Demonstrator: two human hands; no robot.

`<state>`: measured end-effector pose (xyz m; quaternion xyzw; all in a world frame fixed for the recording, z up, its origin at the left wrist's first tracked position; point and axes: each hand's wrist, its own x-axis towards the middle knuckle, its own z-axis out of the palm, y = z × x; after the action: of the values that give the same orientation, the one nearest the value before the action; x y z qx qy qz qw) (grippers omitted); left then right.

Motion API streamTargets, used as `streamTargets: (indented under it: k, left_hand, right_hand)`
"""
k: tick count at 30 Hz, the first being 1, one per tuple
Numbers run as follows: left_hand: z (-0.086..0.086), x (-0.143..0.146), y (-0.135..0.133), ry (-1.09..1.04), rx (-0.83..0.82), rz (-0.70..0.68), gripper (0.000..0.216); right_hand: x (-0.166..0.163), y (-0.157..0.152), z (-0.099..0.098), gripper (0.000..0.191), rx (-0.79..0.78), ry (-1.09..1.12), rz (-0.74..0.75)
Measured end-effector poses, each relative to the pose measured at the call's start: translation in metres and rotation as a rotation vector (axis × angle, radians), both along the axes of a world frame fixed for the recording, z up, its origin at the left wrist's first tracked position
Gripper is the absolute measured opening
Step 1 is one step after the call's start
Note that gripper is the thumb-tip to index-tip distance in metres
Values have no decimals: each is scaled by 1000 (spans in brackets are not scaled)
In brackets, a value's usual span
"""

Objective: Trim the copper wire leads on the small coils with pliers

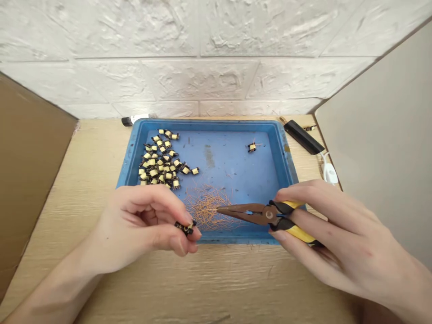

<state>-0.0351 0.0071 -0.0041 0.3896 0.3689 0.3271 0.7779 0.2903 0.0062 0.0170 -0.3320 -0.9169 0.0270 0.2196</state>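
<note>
Between the thumb and fingers of my left hand (151,220) is a small black transformer (184,227), partly covered by the fingertips. My right hand (340,234) grips long-nose pliers (256,213) with yellow and black handles. Their rusty brown jaws look nearly closed and point left, a short way from the transformer and apart from it. Under the jaws, a loose heap of copper-coloured wire bits (211,209) lies in the blue tray (202,237). Many yellow-wrapped transformers (160,164) are piled at the tray's left side. One more transformer (252,147), with wire ends sticking out, lies alone at the right.
Behind the tray's right corner lies a black stick-shaped tool (303,137) with a white cord and a white switch (329,173). A black-capped tube (133,120) lies at the back left. A textured white wall (219,76) and side panels (30,157) enclose the wooden table (202,283).
</note>
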Motion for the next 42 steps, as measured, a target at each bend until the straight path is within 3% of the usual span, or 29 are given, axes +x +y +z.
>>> streamTargets:
  k: [18,24,30,36,42]
  left_hand:
    - [-4,12,-10,22,169,85,15]
    - [-3,11,-12,23,155,81,15]
    - [7,14,-2,218,445,60,46]
    - [7,17,6,426,455,183,38]
    - [14,10,6,471,611,132,37]
  right_hand:
    - [0,-6,-1,19,-30,-14,35]
    - [0,-4,-1,23,3,-28,45]
    - [1,-3,0,23,0,-20,34]
    - [0,-5,1,21,-21,-5,26]
    - [3,-4,-1,22,64,-58,55]
